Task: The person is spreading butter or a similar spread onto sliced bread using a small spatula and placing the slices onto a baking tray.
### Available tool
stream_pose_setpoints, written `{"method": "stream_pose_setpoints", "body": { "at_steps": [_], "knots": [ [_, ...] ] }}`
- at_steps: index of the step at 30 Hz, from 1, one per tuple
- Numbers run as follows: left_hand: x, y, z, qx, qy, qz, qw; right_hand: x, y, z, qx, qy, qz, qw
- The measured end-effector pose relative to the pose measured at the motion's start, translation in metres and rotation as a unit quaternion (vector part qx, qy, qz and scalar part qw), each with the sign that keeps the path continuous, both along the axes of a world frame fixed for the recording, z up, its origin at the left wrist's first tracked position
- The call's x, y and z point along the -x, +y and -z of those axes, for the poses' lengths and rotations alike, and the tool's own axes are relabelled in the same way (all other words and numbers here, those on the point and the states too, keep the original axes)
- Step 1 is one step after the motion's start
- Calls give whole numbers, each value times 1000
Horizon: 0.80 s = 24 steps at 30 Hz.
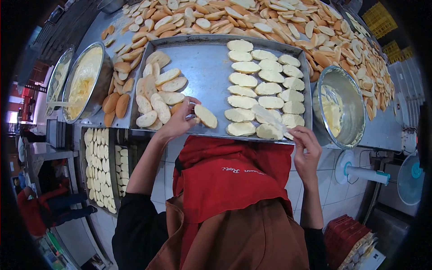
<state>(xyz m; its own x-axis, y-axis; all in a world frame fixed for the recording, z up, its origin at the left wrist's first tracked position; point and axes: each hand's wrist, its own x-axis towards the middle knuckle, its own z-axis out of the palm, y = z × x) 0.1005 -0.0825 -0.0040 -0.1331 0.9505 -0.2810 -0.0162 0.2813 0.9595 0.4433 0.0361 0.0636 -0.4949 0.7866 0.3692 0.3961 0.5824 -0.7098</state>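
Note:
Between the fingers of my left hand (pixel 184 118) is a bread slice (pixel 206 116), its cut face up, above the near part of a metal tray (pixel 206 60). My right hand (pixel 307 145) grips a translucent spatula (pixel 268 116), whose blade lies over the spread-covered slices at the tray's near right. Rows of oval bread slices coated in pale cream (pixel 243 80) fill the tray's right side. Uncoated bread slices (pixel 162 106) are piled at its left, beside my left hand. A steel bowl with cream (pixel 332 111) stands right of the tray.
Behind the tray lies a large heap of bread pieces (pixel 216 18). Steel bowls stand at the left, one holding cream (pixel 82 87). Trays of coated slices (pixel 98 168) are below left. A person in red (pixel 44 206) is far left, and a fan (pixel 364 172) stands right.

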Motion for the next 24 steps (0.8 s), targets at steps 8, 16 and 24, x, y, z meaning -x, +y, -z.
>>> {"method": "stream_pose_setpoints", "body": {
  "at_steps": [8,16,24],
  "knots": [
    [0,-10,-1,33,167,71,983,-1,-1,0,29,28,24,999],
    [9,-25,-23,-41,499,-4,866,-6,-2,7,44,56,41,997],
    [51,-39,-12,-12,608,-14,794,-15,4,9,56,80,62,993]
  ]
}}
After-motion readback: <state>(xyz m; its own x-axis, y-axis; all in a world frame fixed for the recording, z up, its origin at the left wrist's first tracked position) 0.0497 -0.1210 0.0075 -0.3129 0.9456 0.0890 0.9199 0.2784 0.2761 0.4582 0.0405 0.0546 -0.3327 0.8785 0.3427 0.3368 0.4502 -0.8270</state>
